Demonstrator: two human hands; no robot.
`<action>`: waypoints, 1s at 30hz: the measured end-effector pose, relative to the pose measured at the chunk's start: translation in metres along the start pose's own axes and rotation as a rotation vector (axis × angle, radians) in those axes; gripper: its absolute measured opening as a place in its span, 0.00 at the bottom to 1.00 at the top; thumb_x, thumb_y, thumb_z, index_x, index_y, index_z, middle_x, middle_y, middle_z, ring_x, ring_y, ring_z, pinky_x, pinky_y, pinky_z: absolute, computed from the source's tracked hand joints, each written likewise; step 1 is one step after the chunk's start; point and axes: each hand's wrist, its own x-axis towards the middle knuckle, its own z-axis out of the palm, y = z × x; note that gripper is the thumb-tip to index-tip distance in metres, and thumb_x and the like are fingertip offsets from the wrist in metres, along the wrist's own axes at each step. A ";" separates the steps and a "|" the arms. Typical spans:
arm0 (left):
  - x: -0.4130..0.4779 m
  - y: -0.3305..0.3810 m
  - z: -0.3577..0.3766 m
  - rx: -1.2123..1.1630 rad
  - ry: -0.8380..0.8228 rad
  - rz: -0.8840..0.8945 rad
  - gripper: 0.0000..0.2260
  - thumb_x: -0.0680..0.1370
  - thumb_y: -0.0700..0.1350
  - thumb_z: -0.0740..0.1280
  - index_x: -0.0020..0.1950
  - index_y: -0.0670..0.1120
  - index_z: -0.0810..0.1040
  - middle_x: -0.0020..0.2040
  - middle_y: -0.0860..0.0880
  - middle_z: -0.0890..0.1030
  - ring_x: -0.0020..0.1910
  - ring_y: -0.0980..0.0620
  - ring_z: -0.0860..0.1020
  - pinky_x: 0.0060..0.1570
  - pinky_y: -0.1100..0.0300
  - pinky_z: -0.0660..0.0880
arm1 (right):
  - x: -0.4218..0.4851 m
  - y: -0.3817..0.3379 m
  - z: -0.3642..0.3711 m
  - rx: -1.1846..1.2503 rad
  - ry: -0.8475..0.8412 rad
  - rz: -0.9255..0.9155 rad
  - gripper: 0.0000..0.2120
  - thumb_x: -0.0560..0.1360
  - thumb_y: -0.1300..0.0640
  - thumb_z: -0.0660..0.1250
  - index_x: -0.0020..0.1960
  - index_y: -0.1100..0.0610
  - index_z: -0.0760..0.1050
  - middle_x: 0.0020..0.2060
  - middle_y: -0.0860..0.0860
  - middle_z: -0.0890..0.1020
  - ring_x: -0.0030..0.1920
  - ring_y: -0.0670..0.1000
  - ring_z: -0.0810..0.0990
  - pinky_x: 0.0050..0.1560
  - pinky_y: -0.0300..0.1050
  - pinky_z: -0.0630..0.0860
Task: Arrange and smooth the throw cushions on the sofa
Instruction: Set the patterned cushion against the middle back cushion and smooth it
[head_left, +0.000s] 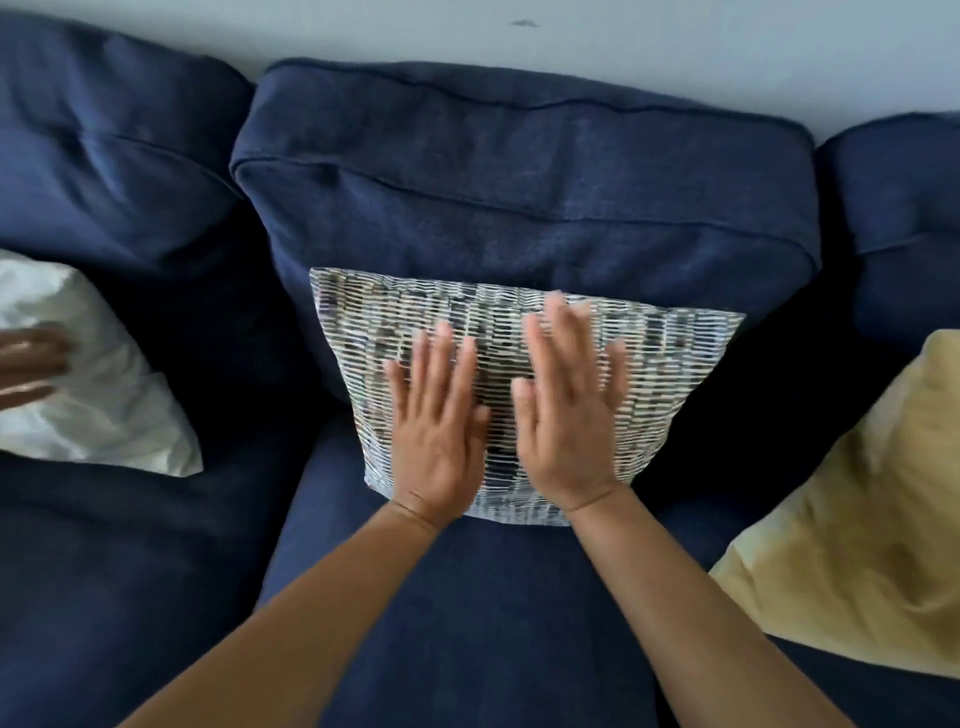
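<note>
Smoothing a woven black-and-white throw cushion (498, 364) propped upright against the navy sofa's middle back cushion (519, 171), a person lays the left hand (441, 415) and right hand (566, 410) flat on its face, fingers spread, gripping nothing. A white cushion (104, 395) at left, touched by another hand (31, 364), and a yellow cushion (857, 519) at right both look slumped and probably remain to be straightened
</note>
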 end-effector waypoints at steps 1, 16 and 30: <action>-0.007 -0.003 0.010 0.021 -0.071 0.039 0.24 0.86 0.49 0.47 0.80 0.41 0.53 0.80 0.41 0.56 0.81 0.42 0.49 0.77 0.35 0.47 | -0.005 0.002 0.011 -0.048 -0.090 -0.074 0.24 0.85 0.52 0.52 0.79 0.57 0.61 0.78 0.55 0.62 0.79 0.55 0.58 0.76 0.61 0.48; 0.037 -0.083 0.044 0.398 -0.238 -0.102 0.30 0.84 0.56 0.45 0.82 0.44 0.46 0.83 0.44 0.49 0.82 0.46 0.45 0.78 0.43 0.35 | -0.044 0.003 0.045 -0.178 -0.235 -0.210 0.31 0.83 0.44 0.52 0.81 0.59 0.50 0.80 0.54 0.51 0.81 0.53 0.47 0.78 0.58 0.39; 0.011 -0.026 0.035 0.132 0.071 0.033 0.29 0.85 0.54 0.46 0.80 0.38 0.51 0.80 0.36 0.50 0.80 0.33 0.49 0.77 0.36 0.42 | -0.078 0.097 0.055 -0.343 -0.157 0.245 0.33 0.84 0.43 0.50 0.81 0.60 0.44 0.80 0.54 0.47 0.80 0.50 0.38 0.78 0.57 0.38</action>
